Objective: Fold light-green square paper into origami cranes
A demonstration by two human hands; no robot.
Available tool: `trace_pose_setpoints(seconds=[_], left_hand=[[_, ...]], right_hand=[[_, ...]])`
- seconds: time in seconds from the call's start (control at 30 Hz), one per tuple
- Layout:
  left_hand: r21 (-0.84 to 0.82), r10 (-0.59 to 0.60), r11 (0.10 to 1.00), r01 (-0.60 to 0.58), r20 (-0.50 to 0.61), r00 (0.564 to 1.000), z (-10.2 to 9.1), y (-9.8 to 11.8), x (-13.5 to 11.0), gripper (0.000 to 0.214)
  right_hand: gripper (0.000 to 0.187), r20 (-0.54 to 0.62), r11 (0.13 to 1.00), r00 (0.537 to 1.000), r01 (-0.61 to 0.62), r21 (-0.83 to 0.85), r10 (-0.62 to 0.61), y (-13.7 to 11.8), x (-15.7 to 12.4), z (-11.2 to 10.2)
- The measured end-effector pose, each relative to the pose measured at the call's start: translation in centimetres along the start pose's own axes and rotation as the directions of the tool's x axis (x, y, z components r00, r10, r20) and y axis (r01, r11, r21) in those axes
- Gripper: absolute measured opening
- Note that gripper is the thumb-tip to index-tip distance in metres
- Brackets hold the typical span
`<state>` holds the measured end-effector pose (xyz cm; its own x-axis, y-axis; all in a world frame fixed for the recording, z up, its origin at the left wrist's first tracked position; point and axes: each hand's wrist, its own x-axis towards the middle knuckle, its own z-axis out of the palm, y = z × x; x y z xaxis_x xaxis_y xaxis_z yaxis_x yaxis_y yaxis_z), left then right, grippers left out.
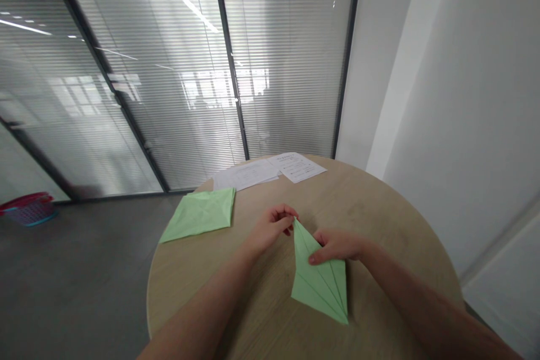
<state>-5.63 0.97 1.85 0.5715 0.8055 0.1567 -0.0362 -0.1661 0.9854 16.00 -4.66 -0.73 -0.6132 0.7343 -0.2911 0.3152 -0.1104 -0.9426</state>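
A folded sheet of light green paper (317, 284), creased along several lines and narrowing to points, is held over the near half of the table. My left hand (276, 226) pinches its upper left tip between thumb and fingers. From the right side, my right hand (340, 246) grips the paper with the thumb lying on its upper face; the other fingers are mostly hidden behind it. The lower point of the paper hangs toward me, slightly to the right.
The round wooden table (405, 247) also bears a stack of green paper (202, 212) at its left edge. White sheets, one a printed page (297, 167), lie at the far edge. A pink and blue basket (31, 209) sits on the floor. Glass partitions and a white wall (472, 95) stand close behind.
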Motion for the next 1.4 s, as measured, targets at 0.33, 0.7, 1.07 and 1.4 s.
trace_pose_setpoints(seconds=[0.33,0.7,1.07,1.4], left_hand=[[-0.056,0.004,0.998,-0.001,0.06,0.998,-0.2,0.1,-0.3,0.027],[0.014,0.019,1.0,-0.019,0.033,0.999,-0.2,-0.3,0.1,0.012],[0.08,0.071,0.994,-0.074,0.034,0.997,-0.4,-0.4,0.0,0.007],[0.057,0.048,0.997,-0.047,-0.023,0.999,0.1,-0.3,0.2,0.032]], right_hand=[[0.042,0.048,0.995,0.998,-0.044,0.089,0.04,0.2,-0.2,-0.3],[0.041,0.068,0.994,0.997,-0.042,0.096,0.036,0.2,-0.2,-0.3],[0.043,0.05,0.993,0.998,-0.053,0.101,0.048,0.3,-0.1,-0.3],[0.04,0.028,0.995,0.999,-0.049,0.092,0.046,0.0,-0.2,-0.1]])
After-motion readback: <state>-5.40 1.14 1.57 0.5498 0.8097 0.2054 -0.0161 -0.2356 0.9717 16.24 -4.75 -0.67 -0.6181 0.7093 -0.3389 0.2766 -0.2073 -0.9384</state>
